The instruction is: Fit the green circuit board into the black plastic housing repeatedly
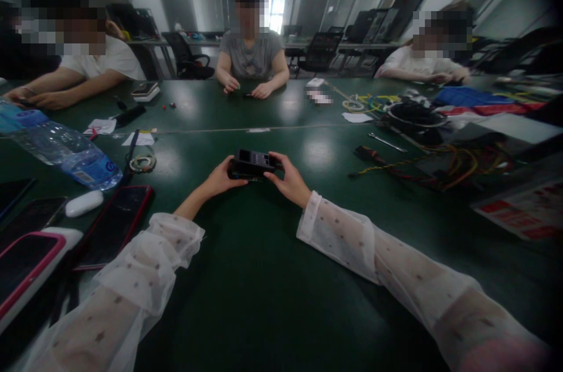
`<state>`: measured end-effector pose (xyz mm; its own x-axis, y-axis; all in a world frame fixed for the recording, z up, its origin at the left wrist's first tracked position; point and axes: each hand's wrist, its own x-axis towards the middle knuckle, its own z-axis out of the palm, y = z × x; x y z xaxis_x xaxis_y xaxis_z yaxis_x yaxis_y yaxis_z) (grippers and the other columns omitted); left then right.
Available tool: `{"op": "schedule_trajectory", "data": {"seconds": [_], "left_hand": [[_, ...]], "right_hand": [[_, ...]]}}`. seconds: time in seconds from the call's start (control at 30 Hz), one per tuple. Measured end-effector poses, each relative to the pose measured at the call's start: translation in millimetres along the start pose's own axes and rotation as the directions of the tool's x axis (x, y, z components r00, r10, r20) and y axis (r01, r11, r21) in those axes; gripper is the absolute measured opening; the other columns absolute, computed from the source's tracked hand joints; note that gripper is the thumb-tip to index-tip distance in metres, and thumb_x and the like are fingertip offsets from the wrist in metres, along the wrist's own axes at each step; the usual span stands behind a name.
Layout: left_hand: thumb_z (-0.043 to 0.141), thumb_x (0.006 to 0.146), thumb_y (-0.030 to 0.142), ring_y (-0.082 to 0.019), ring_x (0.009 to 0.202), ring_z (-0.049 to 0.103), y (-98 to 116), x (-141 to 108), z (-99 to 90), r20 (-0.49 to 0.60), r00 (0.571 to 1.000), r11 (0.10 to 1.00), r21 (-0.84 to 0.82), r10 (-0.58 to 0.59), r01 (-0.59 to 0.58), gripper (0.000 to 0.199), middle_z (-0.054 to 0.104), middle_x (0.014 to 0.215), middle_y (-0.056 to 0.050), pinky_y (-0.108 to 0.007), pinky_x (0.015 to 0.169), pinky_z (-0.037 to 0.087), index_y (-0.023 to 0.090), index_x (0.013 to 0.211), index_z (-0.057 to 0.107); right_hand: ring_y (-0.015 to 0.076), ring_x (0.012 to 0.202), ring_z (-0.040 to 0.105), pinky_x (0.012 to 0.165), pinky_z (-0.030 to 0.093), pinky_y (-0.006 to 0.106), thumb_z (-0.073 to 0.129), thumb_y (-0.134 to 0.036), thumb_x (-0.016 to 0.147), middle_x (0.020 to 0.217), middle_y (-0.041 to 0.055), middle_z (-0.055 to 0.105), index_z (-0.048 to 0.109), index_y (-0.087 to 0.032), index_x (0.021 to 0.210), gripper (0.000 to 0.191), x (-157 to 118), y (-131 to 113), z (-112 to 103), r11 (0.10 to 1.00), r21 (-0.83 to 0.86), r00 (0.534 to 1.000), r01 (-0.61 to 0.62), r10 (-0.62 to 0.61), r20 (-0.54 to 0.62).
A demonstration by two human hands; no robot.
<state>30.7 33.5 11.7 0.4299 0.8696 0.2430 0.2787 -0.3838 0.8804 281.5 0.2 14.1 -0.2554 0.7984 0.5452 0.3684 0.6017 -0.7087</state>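
Note:
A small black boxy device [253, 162] with a dark screen and a few buttons is held between my two hands, over the middle of the green table [264, 254]. My left hand [223, 177] grips its left end, thumb along the near edge. On the right end, the fingers and thumb of my right hand [288, 177] are closed round it. Beneath the black casing shows a strip that looks like a circuit board, too small to make out. Sheer white sleeves with stars cover both my forearms.
At left lie a water bottle [83, 152], a white earbud case [84, 203], a red-edged phone [115, 225], a pink-edged phone [26, 266] and a beaded bracelet [143, 163]. To the right are a wrench [387, 142] and bundled cables [422, 166]. Three people sit across the table.

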Motion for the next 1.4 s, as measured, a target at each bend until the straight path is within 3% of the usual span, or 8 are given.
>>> {"op": "schedule_trajectory", "data": {"seconds": [0.13,0.43,0.63,1.07,1.4], "left_hand": [[0.085,0.063,0.035,-0.030,0.118,0.060,-1,0,0.5,-0.015,1.000,1.000,0.002,0.004,-0.004,0.076,0.063,0.125,-0.012,-0.053,0.104,0.043,0.020,0.128,0.049],[0.084,0.065,0.038,-0.033,0.133,0.047,2,-1,-3.7,0.011,1.000,0.997,0.072,0.007,-0.007,0.098,0.047,0.146,-0.015,-0.054,0.111,0.035,0.024,0.148,0.034],[0.083,0.067,0.040,-0.032,0.131,0.049,7,-1,-4.0,0.016,1.000,0.996,0.090,0.006,-0.008,0.089,0.048,0.145,-0.014,-0.053,0.110,0.037,0.023,0.143,0.041],[0.080,0.071,0.039,-0.027,0.115,0.059,13,-3,-4.9,0.026,1.000,0.998,0.061,-0.006,0.005,0.061,0.062,0.125,-0.009,-0.051,0.101,0.045,0.024,0.124,0.055],[0.082,0.069,0.040,-0.029,0.126,0.052,18,-10,-7.1,0.044,0.999,0.992,0.125,0.024,-0.029,0.076,0.055,0.136,-0.012,-0.050,0.107,0.040,0.024,0.135,0.048]], "right_hand": [[0.0276,0.126,0.055,0.109,0.047,0.052,0.062,-0.033,0.091,0.136,0.0108,0.053,0.040,-0.028,0.142,0.056,-1,-2,-1,0.998,-0.057,0.999,0.021,-0.020,0.026],[0.0276,0.124,0.057,0.107,0.048,0.054,0.062,-0.026,0.090,0.132,0.0116,0.055,0.044,-0.025,0.139,0.052,1,0,0,0.998,-0.062,0.991,-0.025,0.033,0.130],[0.0286,0.125,0.055,0.106,0.047,0.055,0.070,-0.025,0.084,0.132,0.0138,0.053,0.042,-0.022,0.139,0.061,1,0,0,0.997,-0.064,0.990,-0.048,0.057,0.133],[0.0277,0.119,0.058,0.102,0.048,0.054,0.072,-0.023,0.082,0.126,0.0099,0.060,0.048,-0.026,0.133,0.056,3,0,-2,0.993,-0.084,0.985,-0.087,0.098,0.145],[0.0266,0.118,0.059,0.102,0.048,0.053,0.071,-0.022,0.083,0.125,0.0090,0.060,0.049,-0.026,0.130,0.051,3,-3,-4,0.997,-0.047,0.983,-0.060,0.067,0.173]]}}
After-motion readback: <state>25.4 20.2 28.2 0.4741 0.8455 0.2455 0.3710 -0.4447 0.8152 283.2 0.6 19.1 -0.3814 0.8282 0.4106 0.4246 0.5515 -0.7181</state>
